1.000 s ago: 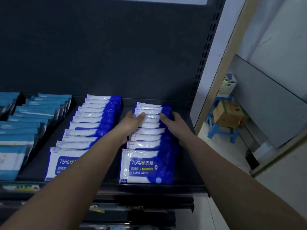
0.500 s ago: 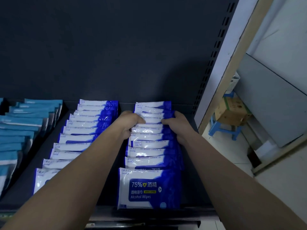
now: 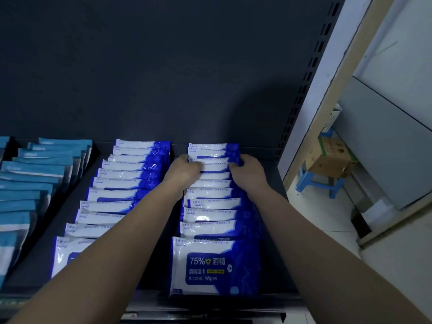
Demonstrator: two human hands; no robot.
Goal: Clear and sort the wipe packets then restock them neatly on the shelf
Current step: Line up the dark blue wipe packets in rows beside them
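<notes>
The shelf (image 3: 70, 199) fills more of the view than it did a second ago, and its dark back panel (image 3: 163, 66) looms closer. The person has leaned in over the stock.

On the left stand the teal packets (image 3: 35, 169). Fewer of them are in view than before, and they look untouched. Near them, across a bare strip of shelf, the middle row (image 3: 124, 183) of blue-and-white alcohol wipe packets leans in an even file, unchanged.

The right row (image 3: 210, 220) is the one being worked. It runs from the shelf's front edge to the back panel, and its front packet (image 3: 210, 267) faces out with the label readable, where it stood before.

The hands have changed most. A second ago their fingers lay across the packet tops. Half a second ago they had curled over them. Now the left hand (image 3: 184, 170) grips the left ends and the right hand (image 3: 249, 173) the right ends of a few packets close to the back of the row, squeezing them between the two hands.

This looks like squaring up the rear packets, not adding new ones, so restocking this row seems nearly done. The packets midway along look slightly less even than those in the neighbouring row and may want the same nudge.
</notes>
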